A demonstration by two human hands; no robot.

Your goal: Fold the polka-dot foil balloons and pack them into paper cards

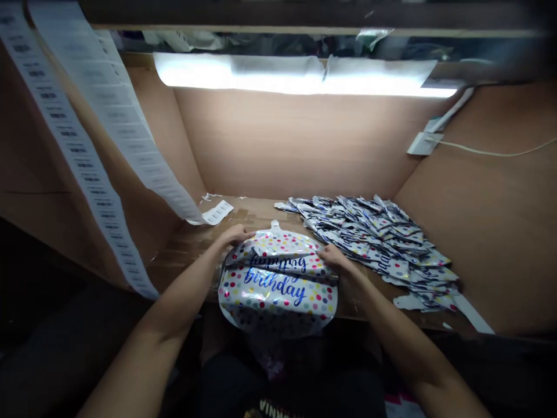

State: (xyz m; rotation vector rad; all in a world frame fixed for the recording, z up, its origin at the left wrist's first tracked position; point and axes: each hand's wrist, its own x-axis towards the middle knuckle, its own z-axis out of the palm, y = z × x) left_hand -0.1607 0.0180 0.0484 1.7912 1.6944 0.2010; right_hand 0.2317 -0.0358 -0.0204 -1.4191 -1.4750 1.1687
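I stand facing a brown cardboard-walled booth, where one person works with both bare hands. The bare left hand (237,234) pinches the upper left rim of a flat, rounded, shiny white foil balloon (276,295) with multicoloured dots and blue "birthday" lettering. The bare right hand (334,256) grips the same balloon at its upper right edge, fingers closed on the foil. The balloon is at the near edge of a brown cardboard-topped bench (250,216), in front of the person's torso; its small tab points away from the person. A crease runs across its middle, with the lettering also appearing inverted above it.

To the right of the balloon, I note a spread heap of flat, dotted, folded foil pieces (369,232). On the left hang a narrow white paper strip of printed labels (93,180) and a wider white paper label strip (126,128), the latter reaching the bench top. Overhead, a long white tube lamp (278,78) is lit; a small white plastic box (423,143) is fixed at right
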